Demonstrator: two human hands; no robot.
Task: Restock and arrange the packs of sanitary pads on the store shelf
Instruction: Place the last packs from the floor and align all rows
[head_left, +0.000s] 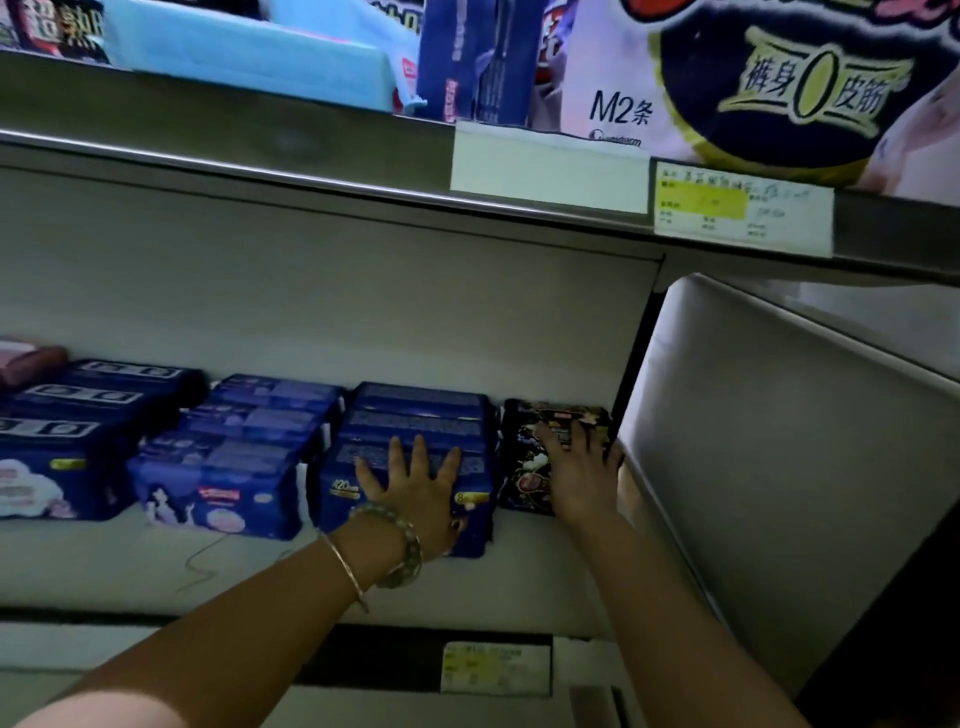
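Observation:
Rows of dark blue pad packs stand on the white lower shelf (156, 566). My left hand (415, 488) lies on the front blue pack (343, 493) of the third row, fingers spread over its top and thumb down its front face. To its right stands a black pack (524, 467) with a flower print, close to the shelf's end wall. My right hand (582, 467) rests on that black pack with its fingers over the top edge. Whether they curl round it is unclear.
More blue packs fill two rows (228, 467) further left (57, 457). A metal shelf edge (311, 171) with price tags (743, 208) runs overhead, carrying large packs (779, 78). A grey side panel (779, 441) closes the shelf on the right. A price label (496, 667) sits on the lower rail.

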